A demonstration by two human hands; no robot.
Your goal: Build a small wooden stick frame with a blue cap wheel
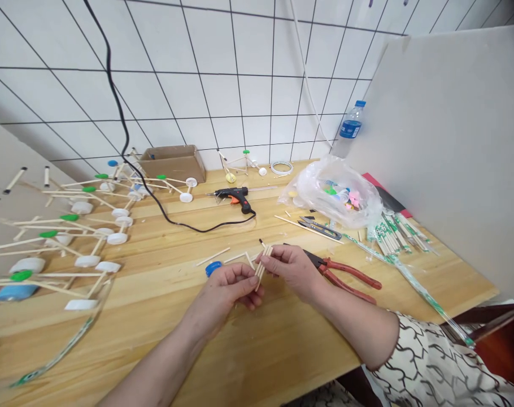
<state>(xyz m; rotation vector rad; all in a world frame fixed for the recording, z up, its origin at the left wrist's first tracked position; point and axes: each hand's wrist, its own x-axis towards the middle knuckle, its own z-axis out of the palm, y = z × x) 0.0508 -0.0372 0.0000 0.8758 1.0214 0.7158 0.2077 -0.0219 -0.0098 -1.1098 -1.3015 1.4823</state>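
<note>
Wooden table [248,362] standing against a white tiled wall [255,90], glue gun [238,194] lying on it
Nearer the person than the glue gun, the left hand [231,284] and right hand [294,270] are pinching a few wooden sticks [263,267] between their fingers, forearms slanting inward.

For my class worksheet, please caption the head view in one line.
Left hand and right hand hold short wooden sticks above a wooden table, red-handled pliers and a glue gun nearby.
</note>
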